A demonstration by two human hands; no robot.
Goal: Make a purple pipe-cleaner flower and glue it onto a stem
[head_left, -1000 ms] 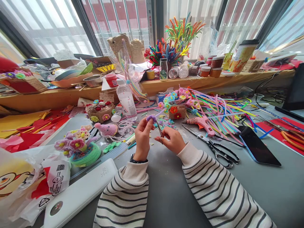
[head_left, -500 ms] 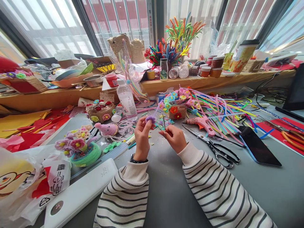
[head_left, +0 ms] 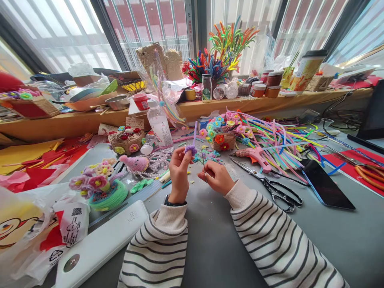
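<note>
Between the thumb and fingers of my left hand (head_left: 179,170) is a small fuzzy purple flower (head_left: 191,149) made of pipe cleaner. A straight lilac pipe cleaner (head_left: 195,134) rises from it, pointing away from me. Just to the right, my right hand (head_left: 219,176) is closed on a pair of small scissors (head_left: 203,159), their thin dark blades upright and close to the flower without clearly touching it. The handles are mostly hidden by my fingers. Behind both hands lie pastel pipe cleaner snippets (head_left: 211,157) on the grey table (head_left: 210,236).
To the right are large scissors (head_left: 270,186), a pink glue gun (head_left: 255,157), a phone (head_left: 328,186) and a heap of pipe cleaners (head_left: 279,140). A white power bank (head_left: 105,244), a green flower pot (head_left: 109,196) and a water bottle (head_left: 160,126) stand or lie left.
The purple flower has turned in my left fingers, so its stem now stands nearly upright. My right hand has shifted slightly left and down, and the scissors' blades now lean left.
</note>
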